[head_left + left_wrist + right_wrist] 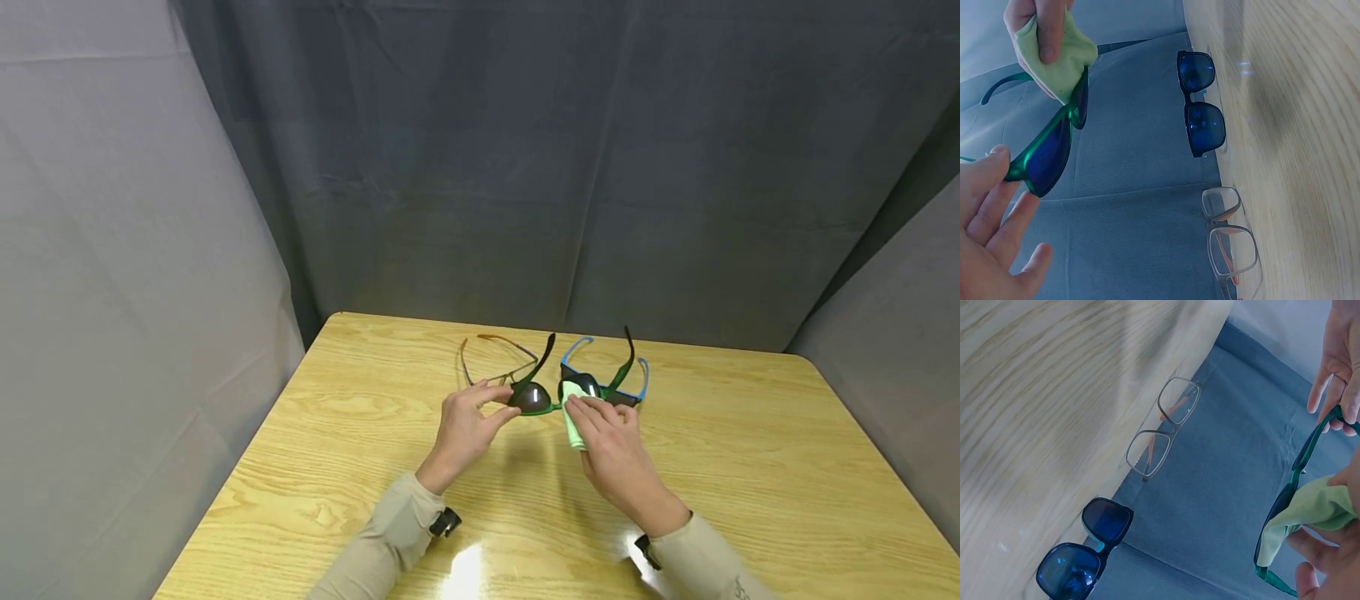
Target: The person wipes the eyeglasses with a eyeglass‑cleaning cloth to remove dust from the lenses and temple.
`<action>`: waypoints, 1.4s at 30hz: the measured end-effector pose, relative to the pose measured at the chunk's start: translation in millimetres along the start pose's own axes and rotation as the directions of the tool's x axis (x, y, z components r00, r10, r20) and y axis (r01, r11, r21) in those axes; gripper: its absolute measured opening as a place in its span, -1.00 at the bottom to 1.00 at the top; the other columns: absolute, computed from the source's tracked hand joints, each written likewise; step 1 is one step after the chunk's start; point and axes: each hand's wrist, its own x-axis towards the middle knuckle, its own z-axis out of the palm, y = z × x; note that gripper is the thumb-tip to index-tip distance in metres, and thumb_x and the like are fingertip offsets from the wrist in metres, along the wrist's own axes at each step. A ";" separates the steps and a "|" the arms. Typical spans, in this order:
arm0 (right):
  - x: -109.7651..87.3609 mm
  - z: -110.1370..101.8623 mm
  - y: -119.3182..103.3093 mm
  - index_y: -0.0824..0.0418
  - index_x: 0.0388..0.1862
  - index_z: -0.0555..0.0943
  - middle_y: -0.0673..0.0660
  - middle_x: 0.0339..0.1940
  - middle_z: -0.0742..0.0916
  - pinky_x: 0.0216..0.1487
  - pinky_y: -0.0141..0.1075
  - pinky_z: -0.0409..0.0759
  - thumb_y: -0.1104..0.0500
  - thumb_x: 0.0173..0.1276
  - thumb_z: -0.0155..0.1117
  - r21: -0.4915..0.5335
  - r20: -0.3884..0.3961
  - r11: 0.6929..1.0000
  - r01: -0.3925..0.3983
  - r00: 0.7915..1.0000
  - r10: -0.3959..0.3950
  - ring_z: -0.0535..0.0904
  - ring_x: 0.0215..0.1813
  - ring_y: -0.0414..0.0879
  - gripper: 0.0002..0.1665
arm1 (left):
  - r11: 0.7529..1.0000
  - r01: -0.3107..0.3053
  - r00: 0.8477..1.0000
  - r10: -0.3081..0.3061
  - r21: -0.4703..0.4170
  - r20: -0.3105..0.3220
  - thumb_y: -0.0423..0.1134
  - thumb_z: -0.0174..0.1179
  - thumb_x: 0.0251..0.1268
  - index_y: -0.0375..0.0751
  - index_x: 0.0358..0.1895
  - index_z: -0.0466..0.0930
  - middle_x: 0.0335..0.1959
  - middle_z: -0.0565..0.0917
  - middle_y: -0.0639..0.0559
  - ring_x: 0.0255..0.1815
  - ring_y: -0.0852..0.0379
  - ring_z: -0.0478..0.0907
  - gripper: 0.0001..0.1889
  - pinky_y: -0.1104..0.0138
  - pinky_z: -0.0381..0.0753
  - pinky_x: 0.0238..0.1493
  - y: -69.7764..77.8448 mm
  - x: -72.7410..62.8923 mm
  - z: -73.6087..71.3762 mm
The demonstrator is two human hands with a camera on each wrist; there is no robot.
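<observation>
Green-framed sunglasses (534, 398) with dark lenses are held up above the table, their temples pointing away. My left hand (469, 423) pinches them at the left corner, thumb against the frame, as the left wrist view shows. In my right hand (617, 454) a folded light green cloth (573, 425) is pinched over the other lens. The right wrist view shows the cloth (1304, 512) wrapped on that lens, with fingers on both sides of it. Part of the lens is hidden by the cloth.
Behind the held pair, clear eyeglasses (1233, 250) with orange-brown temples rest on the wooden table (337, 400). Beside them lie sunglasses (1205, 128) with dark blue lenses and blue temples. A grey curtain (480, 183) hangs behind the table, with pale cloth walls at both sides.
</observation>
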 end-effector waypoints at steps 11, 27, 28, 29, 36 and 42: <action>0.0 -0.5 6.0 0.42 0.05 0.56 0.31 -0.02 0.67 -0.19 0.09 0.32 0.42 -0.02 0.02 -0.042 0.020 0.999 0.001 1.000 0.000 0.53 0.00 0.18 -0.44 | 1.000 0.021 1.000 -0.021 -0.014 0.006 -0.29 0.44 -0.03 -0.26 -0.21 0.73 -0.35 0.74 0.01 -0.18 0.10 0.67 -0.74 0.14 0.45 0.14 0.6 0.2 -0.4; -0.1 1.5 1.3 0.45 0.05 0.54 0.33 0.01 0.65 -0.18 0.12 0.30 0.47 -0.05 0.11 -0.080 0.004 0.996 -0.043 0.999 0.043 0.52 0.01 0.21 -0.44 | 0.998 0.044 0.999 -0.043 -0.055 0.012 -0.33 0.42 0.00 -0.26 -0.17 0.72 -0.32 0.74 -0.01 -0.12 0.07 0.65 -0.73 0.14 0.47 0.12 2.7 -1.5 2.0; 0.1 1.6 0.9 0.45 0.05 0.55 0.33 0.01 0.65 -0.18 0.12 0.30 0.48 -0.06 0.12 -0.079 0.001 0.996 -0.043 0.999 0.043 0.52 0.01 0.21 -0.44 | 0.998 0.045 0.999 -0.045 -0.049 0.011 -0.32 0.42 0.01 -0.25 -0.17 0.72 -0.32 0.74 0.00 -0.10 0.07 0.65 -0.74 0.14 0.47 0.12 2.8 -1.5 2.0; 0.2 1.7 0.6 0.45 0.04 0.55 0.33 0.01 0.65 -0.18 0.11 0.30 0.49 -0.06 0.15 -0.083 0.001 0.996 -0.043 0.999 0.044 0.52 0.01 0.21 -0.44 | 0.998 0.045 0.999 -0.044 -0.046 0.011 -0.31 0.42 0.01 -0.25 -0.16 0.72 -0.32 0.74 0.01 -0.10 0.07 0.64 -0.74 0.14 0.47 0.12 3.0 -1.5 1.9; 1.3 2.2 -1.7 0.46 0.03 0.55 0.34 0.00 0.66 -0.19 0.11 0.31 0.50 -0.07 0.20 -0.092 -0.008 0.994 -0.054 0.999 0.054 0.52 -0.01 0.23 -0.45 | 1.000 0.022 1.000 -0.021 -0.018 0.014 -0.29 0.41 0.02 -0.24 -0.17 0.72 -0.31 0.74 0.03 -0.06 0.04 0.63 -0.74 0.05 0.46 0.11 2.9 -2.2 2.2; 2.7 4.9 -1.9 0.47 0.02 0.53 0.34 -0.04 0.67 -0.20 0.11 0.29 0.47 -0.03 0.14 -0.082 -0.040 0.995 -0.060 0.998 0.057 0.53 -0.05 0.24 -0.48 | 1.000 0.000 1.000 0.000 -0.018 0.023 -0.30 0.40 0.03 -0.25 -0.16 0.71 -0.30 0.73 0.02 -0.09 0.07 0.64 -0.74 0.15 0.48 0.11 3.8 -2.3 2.8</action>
